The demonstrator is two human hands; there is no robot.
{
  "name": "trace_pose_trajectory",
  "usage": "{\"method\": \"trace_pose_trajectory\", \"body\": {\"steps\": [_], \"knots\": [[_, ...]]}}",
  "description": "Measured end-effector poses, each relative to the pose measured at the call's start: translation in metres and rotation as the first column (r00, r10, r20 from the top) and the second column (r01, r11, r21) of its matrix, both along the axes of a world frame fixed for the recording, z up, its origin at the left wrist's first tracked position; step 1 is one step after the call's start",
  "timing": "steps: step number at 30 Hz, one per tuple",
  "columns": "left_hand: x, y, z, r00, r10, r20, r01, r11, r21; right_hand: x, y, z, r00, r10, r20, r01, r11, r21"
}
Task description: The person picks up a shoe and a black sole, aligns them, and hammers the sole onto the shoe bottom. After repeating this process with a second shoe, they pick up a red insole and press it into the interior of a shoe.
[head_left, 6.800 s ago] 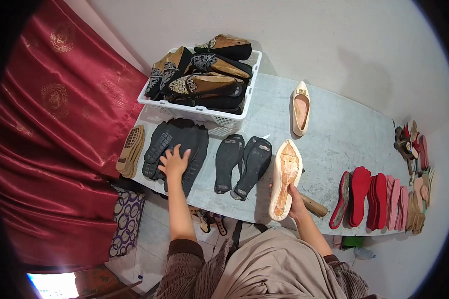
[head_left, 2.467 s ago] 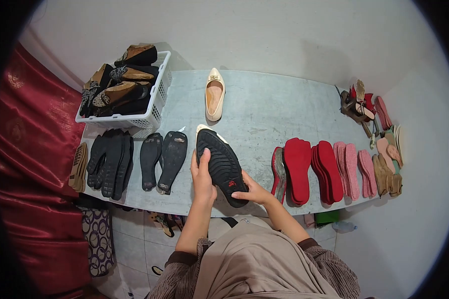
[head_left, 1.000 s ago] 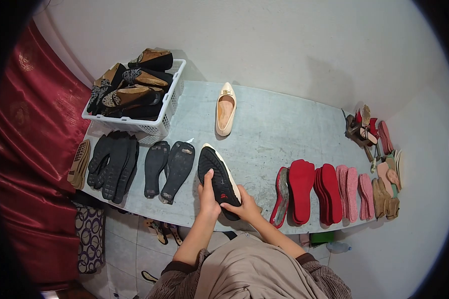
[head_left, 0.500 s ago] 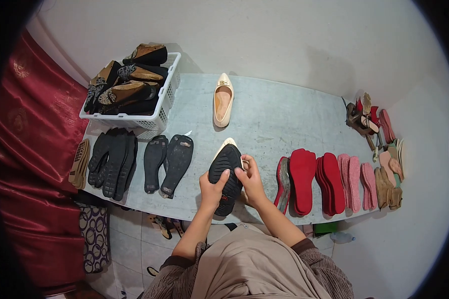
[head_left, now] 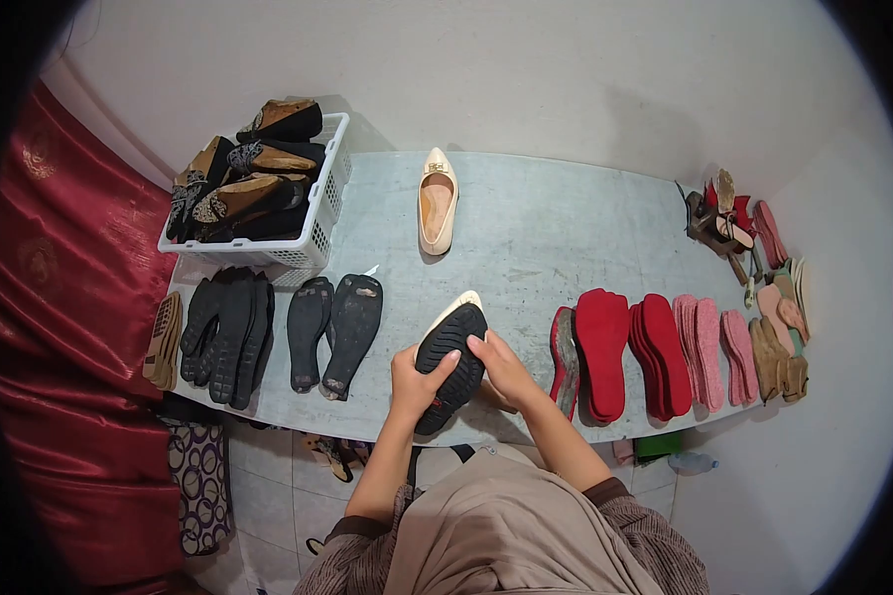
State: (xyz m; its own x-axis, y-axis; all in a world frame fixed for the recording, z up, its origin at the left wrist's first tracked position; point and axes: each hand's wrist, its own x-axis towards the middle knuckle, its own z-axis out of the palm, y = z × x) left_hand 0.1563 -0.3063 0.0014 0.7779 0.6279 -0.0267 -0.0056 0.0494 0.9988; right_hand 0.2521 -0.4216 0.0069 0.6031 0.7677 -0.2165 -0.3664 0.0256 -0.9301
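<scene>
Between my hands is a cream shoe (head_left: 451, 315), turned with its black ridged sole (head_left: 452, 365) facing me and its toe pointing away. My left hand (head_left: 419, 385) grips its left edge, the thumb lying across the sole. On the other side my right hand (head_left: 501, 371) holds the edge with its thumb pressed on the sole near the front. The fingers under the shoe are mostly hidden. Farther back on the table, the matching cream shoe (head_left: 436, 203) stands upright, its tan insole visible and a small ornament on its toe.
At the back left, a white plastic basket (head_left: 318, 238) holds black and tan shoes. Black soles (head_left: 230, 337) and two worn black soles (head_left: 352, 332) lie left. Red insoles (head_left: 601, 355), pink insoles (head_left: 700, 352) and small tools (head_left: 719, 223) lie right. A red curtain (head_left: 79, 347) hangs left.
The held shoe has tilted, its toe swinging rightward and its heel leftward, and more of its cream side shows on the left. My right thumb stays on the sole.
</scene>
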Motion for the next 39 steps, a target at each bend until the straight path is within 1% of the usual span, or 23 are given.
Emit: {"method": "trace_pose_trajectory", "body": {"steps": [1, 3, 5, 6, 7, 8, 12, 15, 17, 21, 23, 24, 26, 27, 29, 30, 31, 33, 34, 35, 37, 38, 39], "knots": [[-0.001, 0.001, -0.001, 1.000, -0.013, -0.008, 0.013, 0.999, 0.052, 0.001, -0.005, -0.005, 0.986, 0.015, 0.166, -0.015, 1.000, 0.002], [-0.005, 0.001, -0.002, 1.000, -0.020, -0.021, 0.022, 0.995, 0.101, 0.002, -0.016, -0.013, 0.991, 0.054, 0.122, -0.049, 0.998, -0.046], [-0.008, 0.004, -0.003, 0.997, 0.082, 0.012, -0.079, 0.985, -0.151, 0.003, -0.027, -0.028, 0.992, 0.094, 0.079, -0.087, 0.992, -0.087], [-0.011, 0.008, -0.007, 0.995, 0.101, -0.003, -0.100, 0.984, -0.150, 0.003, -0.034, -0.042, 0.849, 0.287, 0.443, -0.064, 0.889, -0.453], [-0.012, 0.011, -0.008, 0.994, 0.105, -0.005, -0.104, 0.984, -0.147, 0.000, -0.039, -0.050, 0.554, 0.549, 0.626, 0.124, 0.689, -0.714], [-0.014, 0.014, -0.009, 0.989, 0.147, 0.001, -0.145, 0.978, -0.153, -0.003, -0.043, -0.059, 0.504, 0.659, 0.559, 0.167, 0.561, -0.811], [-0.018, 0.020, 0.004, 0.974, 0.225, -0.007, -0.222, 0.954, -0.200, -0.004, -0.048, -0.082, 0.480, 0.702, 0.527, 0.074, 0.566, -0.821], [-0.019, 0.024, 0.005, 0.963, 0.270, 0.023, -0.259, 0.942, -0.215, -0.005, -0.038, -0.079, 0.488, 0.638, 0.596, 0.169, 0.600, -0.782], [-0.020, 0.025, 0.003, 0.954, 0.300, 0.019, -0.290, 0.933, -0.214, -0.010, -0.034, -0.072, 0.410, 0.551, 0.727, 0.345, 0.644, -0.683], [-0.024, 0.028, 0.005, 0.943, 0.333, 0.015, -0.326, 0.932, -0.160, -0.013, -0.023, -0.055, 0.467, 0.498, 0.730, 0.329, 0.669, -0.667], [-0.027, 0.027, 0.011, 0.913, 0.402, 0.069, -0.381, 0.900, -0.211, -0.010, -0.022, -0.058, 0.773, 0.174, 0.610, 0.250, 0.800, -0.545], [-0.030, 0.029, 0.010, 0.911, 0.406, 0.067, -0.385, 0.899, -0.210, -0.010, -0.021, -0.052, 0.773, 0.177, 0.609, 0.245, 0.802, -0.545], [-0.034, 0.032, 0.007, 0.899, 0.433, 0.063, -0.419, 0.893, -0.163, -0.009, -0.024, -0.028, 0.876, 0.051, 0.480, 0.250, 0.803, -0.541], [-0.035, 0.034, 0.006, 0.897, 0.437, 0.062, -0.423, 0.891, -0.164, -0.007, -0.027, -0.023, 0.876, 0.055, 0.479, 0.246, 0.803, -0.543], [-0.036, 0.035, 0.005, 0.896, 0.441, 0.051, -0.431, 0.892, -0.140, -0.005, -0.035, -0.014, 0.868, -0.051, 0.495, 0.272, 0.882, -0.385], [-0.035, 0.035, 0.004, 0.897, 0.439, 0.049, -0.429, 0.892, -0.139, -0.007, -0.037, 0.003, 0.960, -0.075, 0.270, 0.159, 0.939, -0.306], [-0.034, 0.035, 0.001, 0.895, 0.445, 0.038, -0.439, 0.892, -0.109, -0.009, -0.039, 0.006, 0.960, -0.077, 0.270, 0.162, 0.938, -0.305], [-0.030, 0.035, -0.004, 0.893, 0.449, 0.028, -0.445, 0.892, -0.080, -0.019, -0.042, 0.008, 0.971, -0.082, 0.224, 0.087, 0.996, -0.013], [-0.029, 0.034, -0.006, 0.903, 0.428, 0.030, -0.428, 0.904, -0.013, -0.024, -0.041, 0.010, 0.931, -0.104, 0.350, 0.084, 0.994, 0.071], [-0.028, 0.033, -0.007, 0.912, 0.408, 0.031, -0.409, 0.911, 0.056, -0.029, -0.038, 0.012, 0.931, -0.106, 0.348, 0.087, 0.994, 0.071], [-0.025, 0.029, -0.003, 0.916, 0.400, 0.023, -0.401, 0.913, 0.082, -0.037, -0.033, 0.019, 0.863, -0.217, 0.457, 0.214, 0.975, 0.059], [-0.023, 0.028, -0.001, 0.918, 0.396, 0.021, -0.396, 0.912, 0.107, -0.036, -0.034, 0.020, 0.800, -0.180, 0.572, 0.178, 0.982, 0.061], [-0.021, 0.028, -0.001, 0.918, 0.396, 0.025, -0.396, 0.912, 0.109, -0.036, -0.033, 0.018, 0.799, -0.183, 0.574, 0.178, 0.982, 0.064]]}}
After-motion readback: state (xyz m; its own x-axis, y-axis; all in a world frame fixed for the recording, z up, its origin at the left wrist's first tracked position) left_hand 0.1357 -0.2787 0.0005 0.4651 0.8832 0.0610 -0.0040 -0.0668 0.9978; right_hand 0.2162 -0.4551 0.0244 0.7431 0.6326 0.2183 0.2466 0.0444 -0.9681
